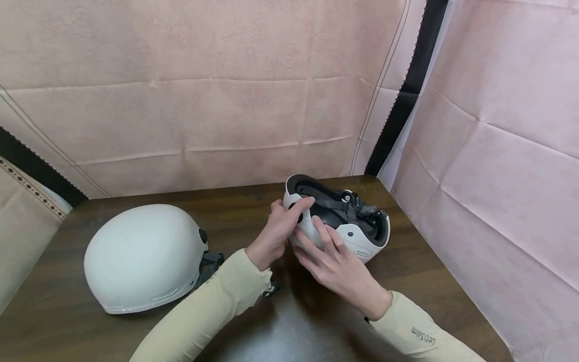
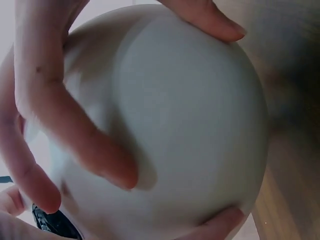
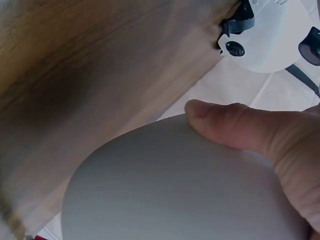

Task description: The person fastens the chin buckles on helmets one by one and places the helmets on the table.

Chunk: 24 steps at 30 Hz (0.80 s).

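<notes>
A white helmet (image 1: 357, 236) lies tipped on its side at the right, its dark padded inside and black straps (image 1: 346, 203) facing up. My left hand (image 1: 282, 226) grips its near left edge, the thumb reaching over the rim. From the near side my right hand (image 1: 336, 264) holds the same helmet, several fingers lying along the shell by the rim. In the right wrist view the right thumb (image 3: 235, 122) presses on the smooth shell (image 3: 175, 185). The left wrist view is filled by the rounded white shell (image 2: 190, 115), with fingers (image 2: 95, 145) spread over it.
A second white helmet (image 1: 145, 256) sits dome up on the left of the brown wooden table (image 1: 226, 211), its dark strap (image 1: 210, 266) beside the left sleeve. Pinkish cloth (image 1: 203, 100) hangs behind and at both sides. A small dark buckle (image 1: 271, 289) shows by the left cuff.
</notes>
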Available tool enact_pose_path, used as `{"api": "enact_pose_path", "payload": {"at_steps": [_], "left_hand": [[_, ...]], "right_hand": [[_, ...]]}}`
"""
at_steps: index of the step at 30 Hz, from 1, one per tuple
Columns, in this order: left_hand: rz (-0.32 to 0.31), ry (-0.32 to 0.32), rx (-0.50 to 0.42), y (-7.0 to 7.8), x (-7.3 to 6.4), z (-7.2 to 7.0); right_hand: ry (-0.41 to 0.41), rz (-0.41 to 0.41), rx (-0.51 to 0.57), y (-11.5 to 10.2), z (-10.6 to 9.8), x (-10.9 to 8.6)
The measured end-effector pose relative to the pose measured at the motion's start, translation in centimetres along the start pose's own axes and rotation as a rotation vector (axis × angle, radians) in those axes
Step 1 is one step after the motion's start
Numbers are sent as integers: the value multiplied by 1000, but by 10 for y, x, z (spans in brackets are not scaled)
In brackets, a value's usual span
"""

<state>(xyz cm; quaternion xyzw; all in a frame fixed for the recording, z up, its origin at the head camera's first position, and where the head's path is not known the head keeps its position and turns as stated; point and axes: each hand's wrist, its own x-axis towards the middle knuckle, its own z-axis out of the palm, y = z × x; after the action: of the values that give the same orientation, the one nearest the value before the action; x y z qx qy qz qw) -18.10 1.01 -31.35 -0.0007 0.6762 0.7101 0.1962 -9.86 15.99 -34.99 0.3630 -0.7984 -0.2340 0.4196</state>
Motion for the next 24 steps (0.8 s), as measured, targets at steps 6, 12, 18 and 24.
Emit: {"api": "enact_pose_path", "payload": {"at_steps": [6,12,18,24], "left_hand": [[44,20,-78,-2,3,0],[44,-6,-137,-9,9,-5],[29,-38,-144,-14,15,-12],[39,-43,-104,-20,21,-19]], "right_hand": [[-58,1,16,-1,0,0],[-96,-24,45,0,0,-2],[-49,-8,146,1,3,-8],[34,77,208,1,4,-10]]}}
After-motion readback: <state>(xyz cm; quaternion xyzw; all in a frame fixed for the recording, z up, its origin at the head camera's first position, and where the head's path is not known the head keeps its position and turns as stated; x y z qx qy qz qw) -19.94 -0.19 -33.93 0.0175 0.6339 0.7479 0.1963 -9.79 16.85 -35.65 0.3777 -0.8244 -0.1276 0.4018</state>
